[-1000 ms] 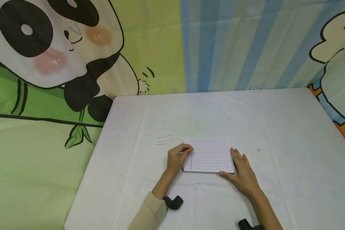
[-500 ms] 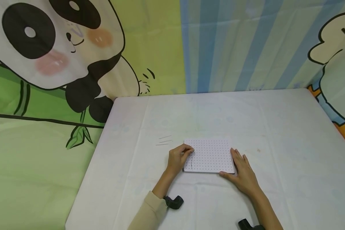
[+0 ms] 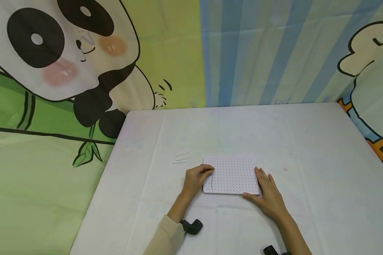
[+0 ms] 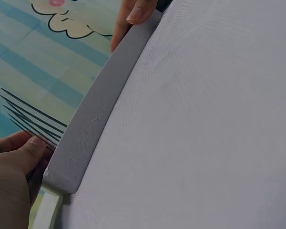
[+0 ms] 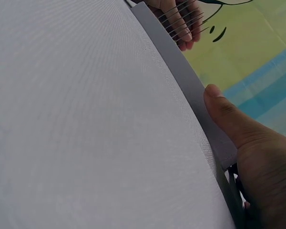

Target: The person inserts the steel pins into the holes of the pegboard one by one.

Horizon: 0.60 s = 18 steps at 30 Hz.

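Observation:
A white board point(image 3: 234, 177) dotted with rows of small holes lies on the table. Along its left side stands a row of several thin dark needle-like pins point(image 4: 35, 114), upright in the holes. My left hand point(image 3: 193, 182) is at the far end of that row, pinching a pin between thumb and forefinger; its fingertips point(image 4: 36, 141) are low, near the board's surface. With fingers extended, my right hand point(image 3: 269, 198) steadies the board's right end. Its thumb point(image 5: 224, 107) lies against the near edge and the other fingers run along the right side.
Loose on the white tablecloth point(image 3: 242, 131), left of the board, are three thin pins point(image 3: 181, 159). Black wrist cameras point(image 3: 192, 226) sit on both wrists. A printed cloth backdrop point(image 3: 169, 53) hangs behind and left of the table.
The head view has tilted slightly, shifting the scene a little downward. Both hands keep their places on the board, with the left fingers pinching at the same spot.

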Available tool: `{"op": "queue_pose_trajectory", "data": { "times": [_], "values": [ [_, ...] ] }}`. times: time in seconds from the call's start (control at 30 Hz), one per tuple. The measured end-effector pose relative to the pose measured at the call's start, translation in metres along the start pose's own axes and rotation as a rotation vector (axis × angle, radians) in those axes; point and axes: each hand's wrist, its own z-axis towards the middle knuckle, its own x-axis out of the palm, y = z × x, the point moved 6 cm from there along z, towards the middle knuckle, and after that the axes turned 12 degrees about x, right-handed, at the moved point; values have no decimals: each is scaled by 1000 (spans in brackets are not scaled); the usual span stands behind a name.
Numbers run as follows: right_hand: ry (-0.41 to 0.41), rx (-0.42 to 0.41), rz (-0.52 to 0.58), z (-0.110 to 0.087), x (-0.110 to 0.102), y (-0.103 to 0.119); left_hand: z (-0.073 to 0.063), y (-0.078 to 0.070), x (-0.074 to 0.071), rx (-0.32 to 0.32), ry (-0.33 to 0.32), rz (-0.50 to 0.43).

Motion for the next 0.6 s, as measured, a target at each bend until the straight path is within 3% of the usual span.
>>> {"op": "queue_pose_trajectory", "data": {
  "times": [0.17, 0.33, 0.43, 0.6],
  "values": [
    [6, 20, 3, 0, 1, -1, -1, 6, 1, -66, 32, -96],
    [7, 28, 11, 0, 1, 0, -2, 13, -9, -229, -8, -294],
    [7, 32, 7, 0, 0, 0, -1, 21, -26, -284, -81, -294],
    [2, 17, -1, 0, 0, 0, -3, 38, -62, -231, -210, -121]
  ]
}}
